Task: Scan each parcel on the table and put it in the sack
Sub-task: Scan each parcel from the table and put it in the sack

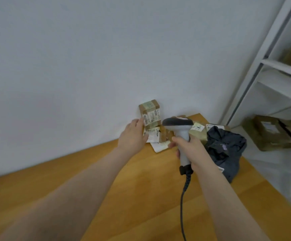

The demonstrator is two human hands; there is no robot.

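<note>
While the right hand [191, 151] grips the scanner [178, 124], the left hand [133, 135] lays straight fingers [138, 122] against the upright box [150, 114] at the wall [71, 66], so turning its label [152, 117] to the scanner probably comes next.

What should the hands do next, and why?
Probably the left hand should close round the upright parcel it touches and bring its label before the scanner, which the right hand grips, aimed that way.
</note>
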